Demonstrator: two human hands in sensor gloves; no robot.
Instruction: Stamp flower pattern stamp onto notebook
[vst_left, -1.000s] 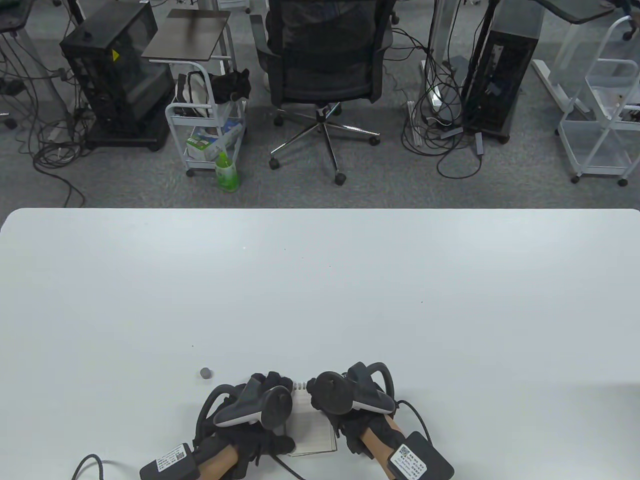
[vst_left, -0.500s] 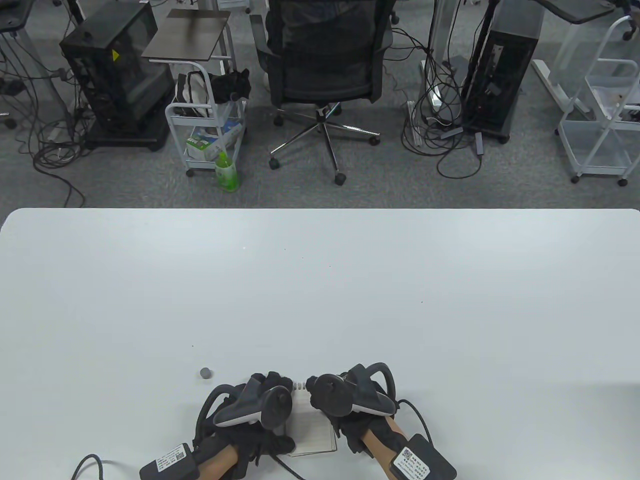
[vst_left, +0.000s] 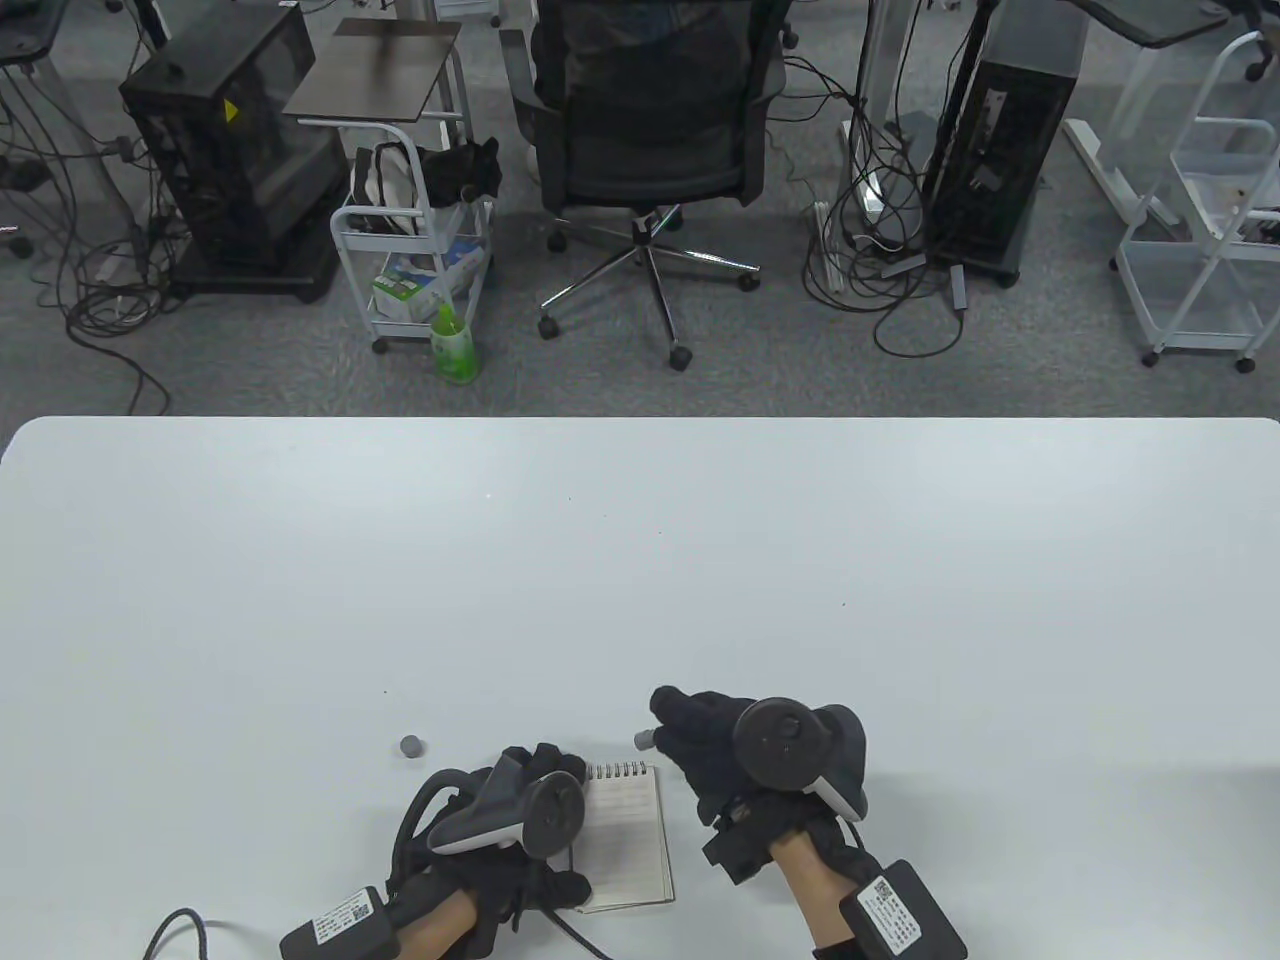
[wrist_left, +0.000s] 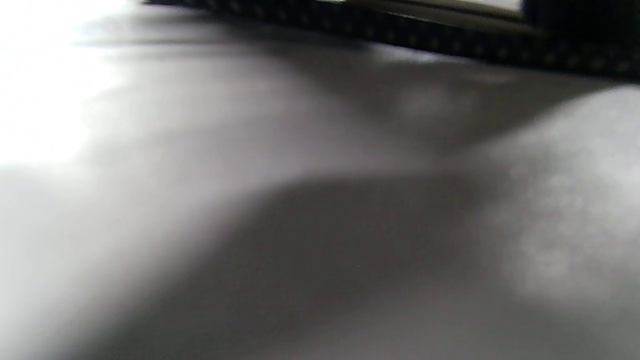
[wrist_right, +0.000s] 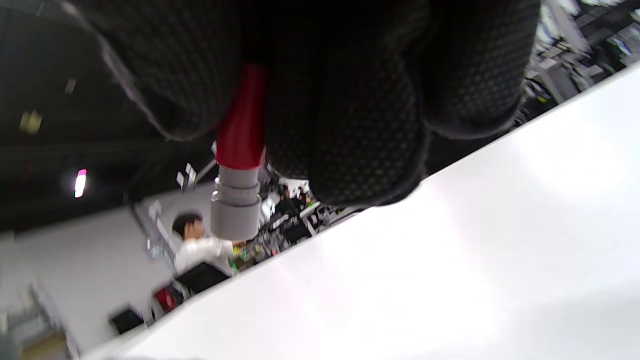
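A small spiral notebook (vst_left: 628, 835) lies open near the table's front edge, its lined page showing. My left hand (vst_left: 530, 800) rests on the notebook's left side, holding it flat. My right hand (vst_left: 700, 740) is lifted to the right of and beyond the notebook and grips the stamp, whose grey tip (vst_left: 642, 739) pokes out to the left. In the right wrist view the stamp (wrist_right: 237, 180) has a red body and grey end, held between my gloved fingers (wrist_right: 360, 125) above the table. The left wrist view is blurred, with the notebook's edge (wrist_left: 400, 35) at the top.
A small grey cap (vst_left: 411, 745) lies on the white table (vst_left: 640, 560) left of my left hand. An office chair (vst_left: 650, 130), a cart and computer towers stand on the floor beyond the far edge.
My right hand has lifted off the notebook with the stamp and moved right and away, uncovering the page. My left hand has stayed put.
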